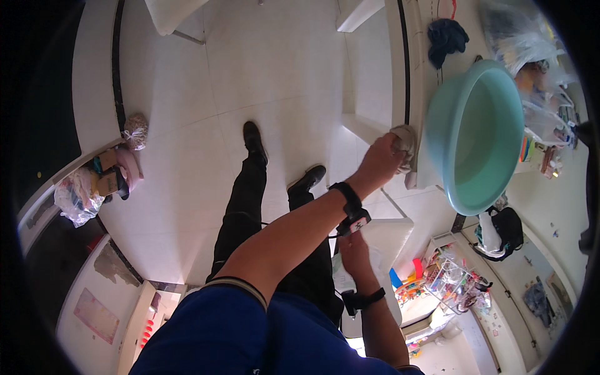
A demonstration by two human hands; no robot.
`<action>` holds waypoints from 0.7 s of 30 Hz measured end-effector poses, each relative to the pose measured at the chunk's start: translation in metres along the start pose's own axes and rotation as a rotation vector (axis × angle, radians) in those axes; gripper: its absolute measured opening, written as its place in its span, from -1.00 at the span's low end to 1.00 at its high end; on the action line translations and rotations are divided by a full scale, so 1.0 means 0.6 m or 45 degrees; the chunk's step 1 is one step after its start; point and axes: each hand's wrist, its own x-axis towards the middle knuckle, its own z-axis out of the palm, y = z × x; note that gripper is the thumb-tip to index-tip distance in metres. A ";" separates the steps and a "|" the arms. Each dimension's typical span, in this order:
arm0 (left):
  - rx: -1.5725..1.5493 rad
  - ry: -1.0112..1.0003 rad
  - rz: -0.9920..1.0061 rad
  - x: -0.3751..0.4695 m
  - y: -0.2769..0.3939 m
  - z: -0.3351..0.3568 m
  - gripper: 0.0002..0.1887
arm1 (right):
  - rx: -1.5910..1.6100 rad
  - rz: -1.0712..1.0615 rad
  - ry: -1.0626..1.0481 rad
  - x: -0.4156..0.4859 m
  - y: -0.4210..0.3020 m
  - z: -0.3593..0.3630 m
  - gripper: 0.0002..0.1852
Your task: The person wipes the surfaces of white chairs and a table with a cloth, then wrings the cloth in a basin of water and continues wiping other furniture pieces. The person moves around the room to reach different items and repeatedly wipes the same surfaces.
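Note:
My left hand holds a crumpled beige cloth against the edge of a white table, near its corner. Below it, my right hand hangs over a white chair; its fingers are partly hidden by the device strapped to my left wrist, so whether it holds anything is unclear. A large light-green plastic basin stands on the table, right of my left hand. Beyond it, a dark cloth lies crumpled on the tabletop.
Clear plastic bags with assorted things lie behind the basin. A black bag is below it. Further chairs stand at the top. At left, a tied bag is on the floor beside a shelf. A wire rack holds small colourful items.

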 end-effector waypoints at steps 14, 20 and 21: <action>0.167 -0.051 0.300 -0.104 0.078 -0.330 -0.37 | 1.019 -0.062 0.032 0.248 -0.381 -0.093 -0.57; 0.096 0.329 0.021 -0.059 0.013 -0.459 -0.46 | -1.038 -0.683 0.486 0.374 -0.481 -0.162 -0.62; 0.077 0.313 -0.054 -0.053 0.000 -0.471 -0.52 | -1.238 -0.739 0.513 0.410 -0.498 -0.184 -0.64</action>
